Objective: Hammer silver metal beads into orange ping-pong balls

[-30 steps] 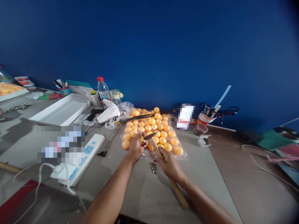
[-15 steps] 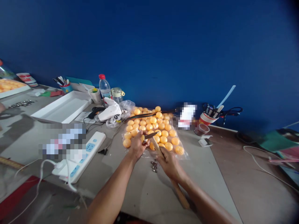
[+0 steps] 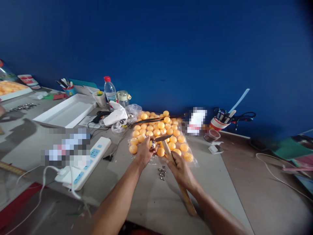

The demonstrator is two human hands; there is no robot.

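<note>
My left hand (image 3: 143, 152) is closed around a small orange ball with a shiny metal piece (image 3: 152, 145) on it. Beside it, my right hand (image 3: 180, 169) grips the wooden handle of a hammer (image 3: 187, 201). The dark narrow hammer head (image 3: 163, 138) sits just to the right of the held ball, slightly apart from it. Under and beyond both hands lies a clear plastic bag of orange balls (image 3: 181, 139). Several small shiny metal pieces (image 3: 161, 174) lie loose on the table between my forearms.
A white power strip (image 3: 97, 153) with cables lies at left, near a white tray (image 3: 51, 124). A water bottle (image 3: 110, 91), a lidded jar (image 3: 124, 98) and a hot-glue gun (image 3: 99, 117) stand or lie behind. A tool cup (image 3: 218, 124) is at back right.
The hammer head has lifted slightly and shifted right, away from the ball, as my right hand moved right. The metal piece on the ball now shows more clearly.
</note>
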